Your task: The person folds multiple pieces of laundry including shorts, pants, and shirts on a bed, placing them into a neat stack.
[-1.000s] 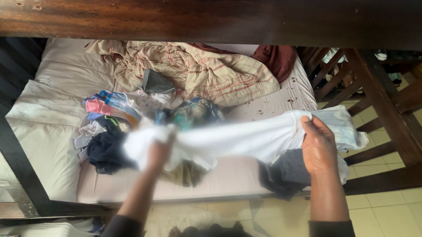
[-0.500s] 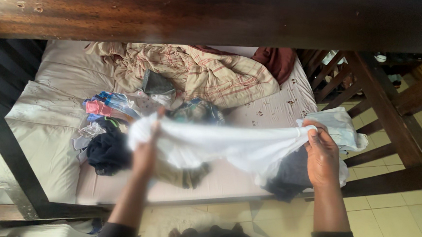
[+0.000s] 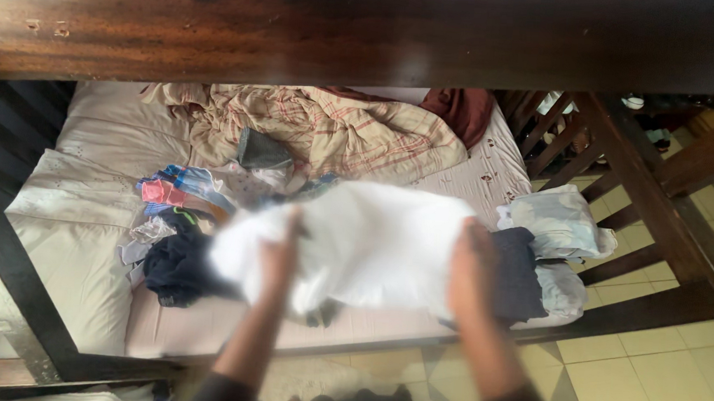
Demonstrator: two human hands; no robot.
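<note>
Both hands are up over the near edge of the bed, and between them hangs a white cloth garment, bunched and blurred with motion. The left hand has its grip clenched on the garment's left edge, fingers buried in the fabric. The right hand is pressed to the right edge; it is too blurred to make out the fingers, but the cloth is gathered against it, so it looks closed on the fabric as well. The garment is held in the air above the pale pink bed sheet, in front of the heap of clothes.

Just left of the left hand lies a dark navy crumpled garment, and above that a small stack of striped pink and blue clothes. Further back sits a beige checked blanket, rumpled across the head of the bed, with a grey folded piece resting on it. A dark red cloth sits at the far right corner.

Just right of the right hand there is a dark charcoal folded garment, touching a pale grey-white bundle of clothing at the bed's edge. A dark wooden bed frame beam crosses the top of the view, and cream floor tiles show at lower right.
</note>
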